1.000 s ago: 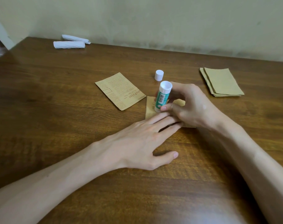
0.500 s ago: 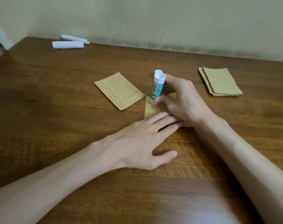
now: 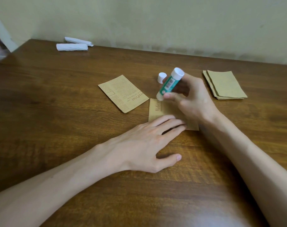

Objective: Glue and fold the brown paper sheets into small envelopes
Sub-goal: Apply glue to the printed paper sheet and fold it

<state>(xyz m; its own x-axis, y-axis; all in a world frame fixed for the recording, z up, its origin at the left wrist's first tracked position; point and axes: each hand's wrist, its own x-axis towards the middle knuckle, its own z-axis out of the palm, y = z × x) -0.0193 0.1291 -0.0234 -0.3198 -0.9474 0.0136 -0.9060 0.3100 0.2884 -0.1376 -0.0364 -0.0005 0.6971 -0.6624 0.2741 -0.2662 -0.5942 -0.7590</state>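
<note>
Beneath the glue stick (image 3: pixel 169 84) my right hand (image 3: pixel 193 99) grips, my flat left hand (image 3: pixel 146 145) pins the brown sheet (image 3: pixel 157 110) for gluing; I'd fold next.

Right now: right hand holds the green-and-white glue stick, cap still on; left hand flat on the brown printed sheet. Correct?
No. Head view shows the small white cap off, standing on the wooden table behind the green-and-white glue stick in the right hand. Rest is correct.

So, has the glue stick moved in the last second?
Yes. The glue stick has slid its tip along the brown sheet toward the white cap on the table, and its top now leans to the cap's right.
</note>
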